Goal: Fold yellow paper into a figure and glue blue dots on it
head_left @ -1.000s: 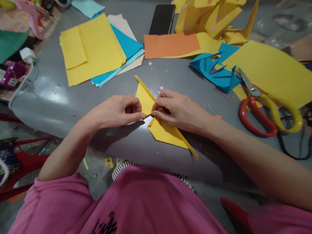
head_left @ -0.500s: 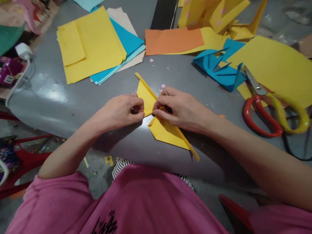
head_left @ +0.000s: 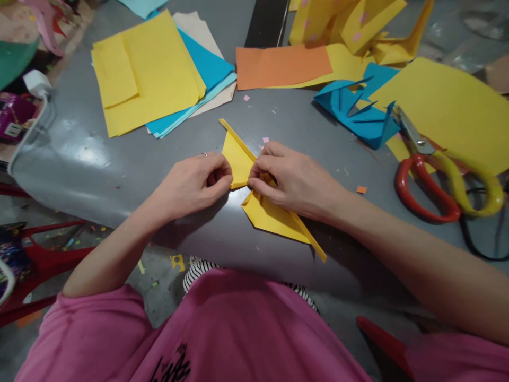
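Observation:
A piece of folded yellow paper (head_left: 278,218) lies slantwise on the grey table in front of me, with a narrow folded strip along its upper edge. My left hand (head_left: 198,180) pinches the lower left edge of its upper part between thumb and fingertips. Near the paper's middle, my right hand (head_left: 288,178) is closed in a pinch on a fold and covers part of it. The lower flap spreads out below the right hand, its end pointing to the lower right.
Red-and-yellow-handled scissors (head_left: 427,159) lie at right beside a cut blue paper piece (head_left: 358,114). A stack of yellow sheets (head_left: 159,69) is at upper left, an orange strip (head_left: 282,68) at the back. A white plug (head_left: 37,83) with its cable lies far left.
My left hand has slid slightly left along the paper's lower edge. The right hand keeps its pinch at the middle, and the paper has barely moved.

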The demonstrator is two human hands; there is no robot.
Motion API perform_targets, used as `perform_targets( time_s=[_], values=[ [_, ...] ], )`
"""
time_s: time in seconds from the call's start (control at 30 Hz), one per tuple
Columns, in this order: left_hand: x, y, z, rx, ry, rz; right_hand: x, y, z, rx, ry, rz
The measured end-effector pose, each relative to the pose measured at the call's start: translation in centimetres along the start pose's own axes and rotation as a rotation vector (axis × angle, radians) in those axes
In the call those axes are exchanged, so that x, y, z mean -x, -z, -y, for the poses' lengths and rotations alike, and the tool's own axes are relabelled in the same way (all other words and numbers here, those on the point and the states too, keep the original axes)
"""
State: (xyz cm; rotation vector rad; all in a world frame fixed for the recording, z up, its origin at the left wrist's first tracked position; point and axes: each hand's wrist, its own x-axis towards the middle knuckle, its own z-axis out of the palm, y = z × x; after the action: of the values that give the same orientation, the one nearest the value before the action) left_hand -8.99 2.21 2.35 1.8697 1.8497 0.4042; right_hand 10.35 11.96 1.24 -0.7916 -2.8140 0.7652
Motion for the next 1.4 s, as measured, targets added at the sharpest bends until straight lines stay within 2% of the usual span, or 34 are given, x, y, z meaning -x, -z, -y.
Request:
perform_targets(
  time_s=[0.3, 0.47, 0.57, 0.63, 0.73, 0.8, 0.87, 0.93, 1.03, 1.13, 1.4],
  values=[
    [0.0, -1.1, -0.3, -0.085, -0.023, -0.023, 0.1, -0.2, 0.0, 0.013, 0.014, -0.035],
    [0.0, -1.1, -0.3, -0.134, -0.015, -0.035, 0.1, 0.2, 0.6, 0.031, -0.063, 0.019],
    [0.4, -1.2, 0.1, -0.120, -0.066, -0.043, 0.0, 0.3, 0.8, 0.038, -0.088, 0.028],
    [1.0, -1.6, 0.5, -0.112, -0.144, -0.102, 0.0, 0.3, 0.8, 0.038, -0.085, 0.021],
    [2.4, -2.5, 0.9, -0.132, -0.249, -0.256, 0.0, 0.2, 0.6, 0.029, -0.060, 0.014],
    [3.2, -3.0, 0.9, -0.224, -0.316, -0.341, 0.1, 0.1, 0.4, 0.031, -0.036, -0.001],
    [3.7, -3.5, 0.8, -0.350, -0.401, -0.378, 0.1, 0.0, 0.3, 0.038, -0.026, -0.014],
    [4.0, -3.9, 0.7, -0.454, -0.449, -0.379, 0.1, 0.0, 0.2, 0.037, -0.020, -0.018],
    [4.0, -4.4, 0.7, -0.521, -0.424, -0.359, 0.1, -0.1, -0.1, 0.017, 0.010, -0.020],
    [4.0, -4.7, 0.8, -0.505, -0.396, -0.348, 0.0, -0.1, -0.5, -0.006, 0.043, -0.015],
    [3.7, -5.0, 0.9, -0.439, -0.447, -0.375, 0.0, -0.1, -0.7, -0.040, 0.028, 0.004]
  ],
)
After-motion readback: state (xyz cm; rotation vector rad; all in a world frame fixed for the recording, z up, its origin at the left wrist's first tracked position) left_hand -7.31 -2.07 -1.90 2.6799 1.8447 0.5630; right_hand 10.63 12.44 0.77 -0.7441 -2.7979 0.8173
